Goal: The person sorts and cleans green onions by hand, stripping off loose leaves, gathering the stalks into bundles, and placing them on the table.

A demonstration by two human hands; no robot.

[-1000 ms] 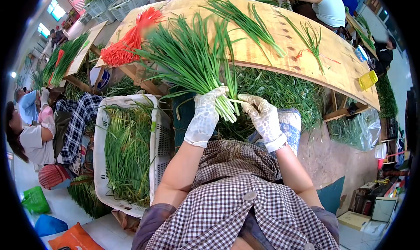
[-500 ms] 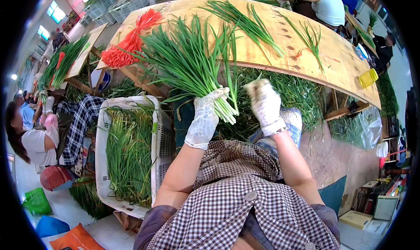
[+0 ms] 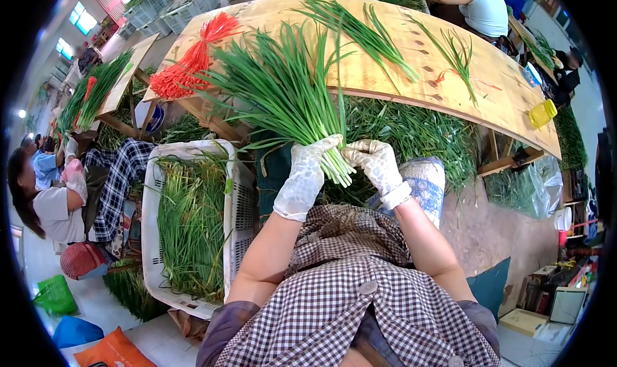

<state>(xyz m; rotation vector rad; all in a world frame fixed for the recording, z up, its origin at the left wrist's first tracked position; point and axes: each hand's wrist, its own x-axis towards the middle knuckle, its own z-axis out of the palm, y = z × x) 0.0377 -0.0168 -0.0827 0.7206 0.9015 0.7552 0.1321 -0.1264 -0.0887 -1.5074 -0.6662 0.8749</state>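
Observation:
My left hand (image 3: 310, 174), in a patterned whitish glove, is closed around a thick bunch of garlic chives (image 3: 283, 87). The pale cut stems (image 3: 336, 168) stick out below its fingers, and the green leaves fan up and left over the table edge. Close on the right, my gloved right hand (image 3: 378, 166) pinches thumb and fingers together beside the stems. One long chive stalk (image 3: 341, 103) runs down to its fingertips; the pinched end is mostly hidden. A few loose chives (image 3: 369, 39) and a smaller group tied with red string (image 3: 457, 62) lie on the table.
The wooden table (image 3: 411, 52) curves ahead, bearing red ties (image 3: 186, 68) and a yellow container (image 3: 542, 114). A white crate (image 3: 229, 238) of greens stands at my left. Leaves (image 3: 424, 139) heap beneath the table. Co-workers sit at left (image 3: 58, 206) and far right (image 3: 485, 13).
My right hand has come left and down to the bunch, its fingers now pinched by the stems. The left hand with the chives has shifted slightly right and down.

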